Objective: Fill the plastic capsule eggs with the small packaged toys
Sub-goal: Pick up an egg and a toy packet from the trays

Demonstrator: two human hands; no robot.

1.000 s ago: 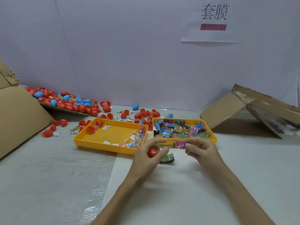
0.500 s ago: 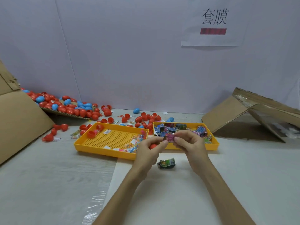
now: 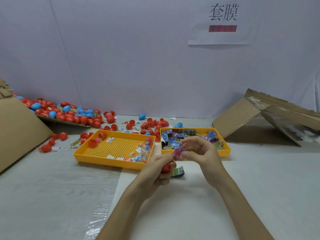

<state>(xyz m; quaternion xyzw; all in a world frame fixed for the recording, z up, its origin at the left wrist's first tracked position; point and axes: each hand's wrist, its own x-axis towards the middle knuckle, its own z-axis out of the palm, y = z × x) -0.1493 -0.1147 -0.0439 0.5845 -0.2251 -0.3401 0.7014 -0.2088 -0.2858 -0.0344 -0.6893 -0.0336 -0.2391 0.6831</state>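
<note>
My left hand (image 3: 156,168) grips a red capsule egg (image 3: 166,167) in its palm, and its fingertips also touch a small pink packaged toy (image 3: 178,151). My right hand (image 3: 200,153) pinches that pink packet from the right side. Both hands meet above the white sheet, just in front of the right yellow tray (image 3: 225,151), which holds several small packaged toys (image 3: 174,139). A green packaged toy (image 3: 178,172) lies on the sheet under my hands.
A left yellow perforated tray (image 3: 114,146) holds loose toy bits and a red egg half. Several red and blue eggs (image 3: 69,115) lie spilled at the back left. Cardboard flaps stand at the left (image 3: 17,129) and at the right (image 3: 256,122).
Both hands have come together and risen slightly toward the right tray. The pink packet, first held by my right hand alone, is now pinched between both hands above the red egg.
</note>
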